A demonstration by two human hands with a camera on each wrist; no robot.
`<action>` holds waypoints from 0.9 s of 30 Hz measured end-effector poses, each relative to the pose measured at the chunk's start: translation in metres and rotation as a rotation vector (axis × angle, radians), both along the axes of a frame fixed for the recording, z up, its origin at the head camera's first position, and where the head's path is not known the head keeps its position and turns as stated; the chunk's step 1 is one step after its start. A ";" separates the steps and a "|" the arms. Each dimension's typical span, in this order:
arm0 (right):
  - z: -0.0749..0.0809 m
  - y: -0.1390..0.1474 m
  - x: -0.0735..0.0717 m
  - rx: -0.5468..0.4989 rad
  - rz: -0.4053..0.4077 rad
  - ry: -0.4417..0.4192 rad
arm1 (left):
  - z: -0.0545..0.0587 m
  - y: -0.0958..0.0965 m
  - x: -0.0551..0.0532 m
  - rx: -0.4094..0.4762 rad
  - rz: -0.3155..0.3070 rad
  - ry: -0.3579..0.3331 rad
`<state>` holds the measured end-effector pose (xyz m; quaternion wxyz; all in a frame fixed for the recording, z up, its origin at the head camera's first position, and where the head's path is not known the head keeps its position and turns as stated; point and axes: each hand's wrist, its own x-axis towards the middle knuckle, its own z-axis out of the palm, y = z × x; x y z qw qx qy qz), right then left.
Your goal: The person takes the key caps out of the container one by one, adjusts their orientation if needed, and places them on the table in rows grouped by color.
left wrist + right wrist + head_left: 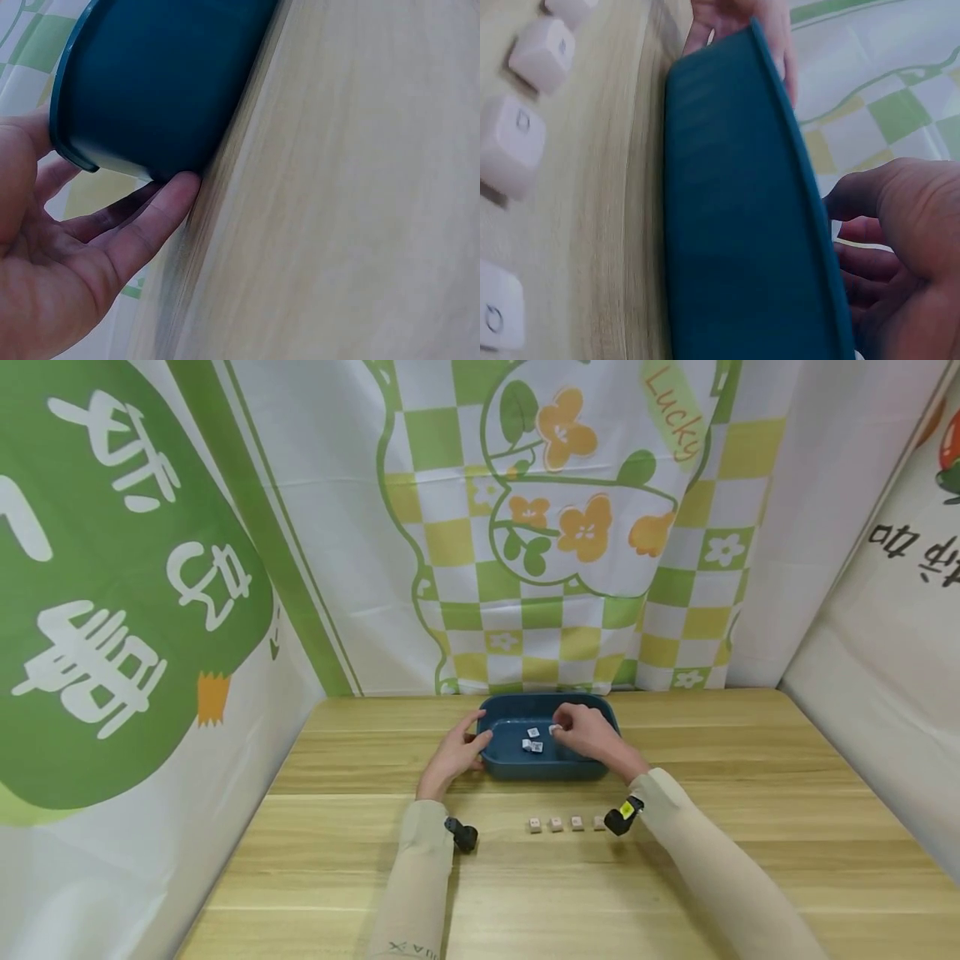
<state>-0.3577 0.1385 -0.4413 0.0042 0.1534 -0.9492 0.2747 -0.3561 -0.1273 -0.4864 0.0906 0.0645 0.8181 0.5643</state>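
Observation:
A dark blue plastic bin (540, 770) stands on the table, its side wall filling much of both wrist views. My left hand (456, 750) grips its left end, thumb over the rim and fingers spread along the outer wall. In the left wrist view the fingertips (180, 191) touch the wall low down, near the tabletop. Reaching over the bin's right part, my right hand (588, 732) pinches a white keycap (554, 729) between thumb and fingers. Other white keycaps (533, 733) lie loose on the bin's floor, left of that hand. In the right wrist view the bin wall hides the pinching fingertips.
In front of the bin, several pale pink keycaps (556, 824) stand in a spaced row on the wooden table (510, 902); the right wrist camera overlaps the row's right end. A checkered cloth (540, 635) hangs right behind the bin. Printed cloths (862, 635) flank both sides.

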 end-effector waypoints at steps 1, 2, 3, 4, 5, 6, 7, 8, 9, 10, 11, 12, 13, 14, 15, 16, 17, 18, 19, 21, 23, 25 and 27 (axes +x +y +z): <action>0.001 0.000 0.002 -0.007 0.005 0.004 | 0.000 0.000 0.000 0.001 0.000 0.001; 0.002 -0.001 0.005 -0.015 0.010 0.008 | 0.000 0.000 0.000 0.002 0.000 0.003; 0.003 -0.002 0.007 -0.024 0.012 0.009 | 0.000 0.000 0.000 0.003 -0.001 0.004; 0.005 -0.003 0.010 -0.029 0.019 0.009 | 0.000 0.000 0.000 0.003 -0.001 0.005; 0.006 -0.004 0.013 -0.036 0.025 0.012 | -0.001 0.000 0.001 0.003 -0.001 0.007; 0.008 -0.005 0.016 -0.044 0.033 0.013 | -0.001 0.000 0.000 0.001 -0.001 0.009; 0.008 -0.006 0.018 -0.048 0.038 0.016 | -0.001 0.000 0.000 0.000 -0.001 0.010; 0.009 -0.006 0.021 -0.055 0.042 0.018 | -0.001 0.000 0.000 -0.002 -0.001 0.010; 0.010 -0.007 0.023 -0.061 0.049 0.020 | -0.001 0.000 0.001 -0.003 0.000 0.011; 0.010 -0.007 0.025 -0.065 0.055 0.024 | -0.001 0.000 0.001 -0.005 0.001 0.013; 0.010 -0.006 0.026 -0.069 0.060 0.030 | -0.001 0.001 0.001 -0.006 0.001 0.015; 0.009 -0.006 0.028 -0.073 0.062 0.032 | 0.000 0.001 0.001 -0.008 0.003 0.016; 0.009 -0.006 0.029 -0.070 0.069 0.038 | 0.000 0.001 0.002 -0.006 0.003 0.017; 0.009 -0.005 0.030 -0.072 0.073 0.040 | 0.000 0.001 0.002 -0.005 0.003 0.017; 0.009 -0.005 0.031 -0.073 0.077 0.042 | 0.001 0.001 0.002 -0.006 0.002 0.017; 0.009 -0.005 0.033 -0.074 0.080 0.045 | 0.001 0.000 0.002 -0.004 -0.001 0.019; 0.009 -0.004 0.034 -0.074 0.082 0.048 | 0.001 0.000 0.002 -0.002 -0.003 0.018; 0.009 -0.004 0.035 -0.076 0.085 0.048 | 0.001 0.000 0.002 0.000 -0.007 0.020; 0.009 -0.003 0.037 -0.077 0.088 0.051 | 0.001 0.001 0.002 0.001 -0.010 0.019; 0.010 -0.002 0.040 -0.088 0.091 0.050 | 0.001 0.001 0.002 0.002 -0.012 0.017; 0.011 -0.002 0.044 -0.100 0.102 0.050 | 0.001 0.001 0.002 0.002 -0.009 0.011; 0.012 -0.001 0.048 -0.108 0.122 0.060 | 0.001 0.001 0.002 0.003 -0.007 0.008; 0.012 -0.002 0.052 -0.121 0.140 0.068 | 0.001 0.001 0.003 0.003 -0.009 0.009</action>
